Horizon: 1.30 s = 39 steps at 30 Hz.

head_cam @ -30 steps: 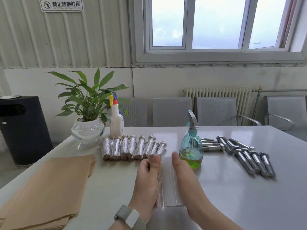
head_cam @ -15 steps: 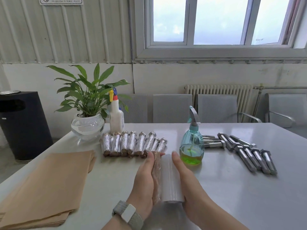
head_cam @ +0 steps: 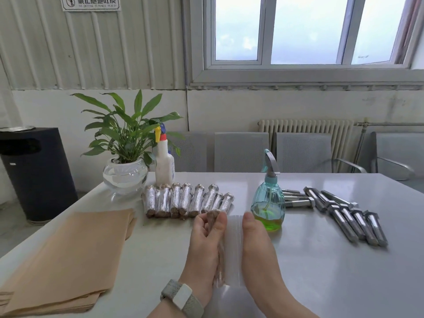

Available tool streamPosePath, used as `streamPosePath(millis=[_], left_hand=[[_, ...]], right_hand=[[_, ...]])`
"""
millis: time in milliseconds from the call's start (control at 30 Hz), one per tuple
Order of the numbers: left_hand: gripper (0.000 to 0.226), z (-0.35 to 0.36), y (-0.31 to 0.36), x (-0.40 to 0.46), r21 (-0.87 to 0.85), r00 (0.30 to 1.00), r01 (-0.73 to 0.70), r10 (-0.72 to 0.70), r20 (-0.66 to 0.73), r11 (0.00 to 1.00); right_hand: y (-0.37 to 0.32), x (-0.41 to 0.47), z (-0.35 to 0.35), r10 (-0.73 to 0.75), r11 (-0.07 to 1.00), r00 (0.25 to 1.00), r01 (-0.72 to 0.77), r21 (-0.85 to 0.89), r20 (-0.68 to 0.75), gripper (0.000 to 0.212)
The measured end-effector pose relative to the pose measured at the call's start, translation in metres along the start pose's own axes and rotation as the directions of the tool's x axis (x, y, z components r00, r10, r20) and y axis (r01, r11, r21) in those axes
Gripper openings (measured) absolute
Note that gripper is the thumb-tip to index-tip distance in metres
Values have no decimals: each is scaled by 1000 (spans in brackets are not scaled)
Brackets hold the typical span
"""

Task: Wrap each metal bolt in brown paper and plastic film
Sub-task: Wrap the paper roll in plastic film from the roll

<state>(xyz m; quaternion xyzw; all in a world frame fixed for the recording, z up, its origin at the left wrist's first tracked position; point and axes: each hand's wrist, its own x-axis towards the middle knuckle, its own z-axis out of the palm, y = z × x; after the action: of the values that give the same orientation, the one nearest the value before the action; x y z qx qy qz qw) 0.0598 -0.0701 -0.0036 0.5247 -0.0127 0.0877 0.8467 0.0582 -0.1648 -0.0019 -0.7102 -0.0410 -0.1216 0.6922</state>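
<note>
My left hand (head_cam: 204, 246) grips a bolt wrapped in brown paper (head_cam: 212, 218), which lies lengthwise away from me. My right hand (head_cam: 257, 246) rests against the roll of clear plastic film (head_cam: 232, 249) lying right beside that bolt. Film clings around the bolt's near end. A row of several wrapped bolts (head_cam: 187, 199) lies just beyond my left hand. Several bare metal bolts (head_cam: 346, 216) lie at the right. A stack of brown paper sheets (head_cam: 68, 260) covers the near left of the white table (head_cam: 332, 271).
A teal spray bottle with green liquid (head_cam: 268, 200) stands just beyond my right hand. A white spray bottle (head_cam: 164, 161) and a plant in a glass bowl (head_cam: 125, 173) stand at the back left. Grey chairs (head_cam: 241, 151) line the far edge. A black bin (head_cam: 34, 171) stands left of the table.
Both hands, the wrapped bolt and the film roll stay close together at the table's near middle; the hands have shifted slightly. The view has tilted a little.
</note>
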Motion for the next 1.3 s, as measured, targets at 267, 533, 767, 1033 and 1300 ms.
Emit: streamPosePath(millis=[267,533,767,1033,1300], left_hand=[[52,-1,-7,4,-119,984,176,-175,20,977],[62,-8,-3,14,171,997,-33,43,-58,985],[65,-2,-4,10,84,995,-77,82,-53,993],[57,-3,-5,5,-273,976,215,-192,107,938],[59,-10,-9,15,50,997,77,-78,15,996]], right_hand=[[4,4,-3,159,984,987,-161,81,22,54],[2,9,-7,121,993,986,-121,-7,111,72],[3,7,1,66,996,996,-63,-64,52,84],[2,4,-4,25,974,997,-41,-222,-76,63],[1,9,-14,192,980,969,-198,22,154,68]])
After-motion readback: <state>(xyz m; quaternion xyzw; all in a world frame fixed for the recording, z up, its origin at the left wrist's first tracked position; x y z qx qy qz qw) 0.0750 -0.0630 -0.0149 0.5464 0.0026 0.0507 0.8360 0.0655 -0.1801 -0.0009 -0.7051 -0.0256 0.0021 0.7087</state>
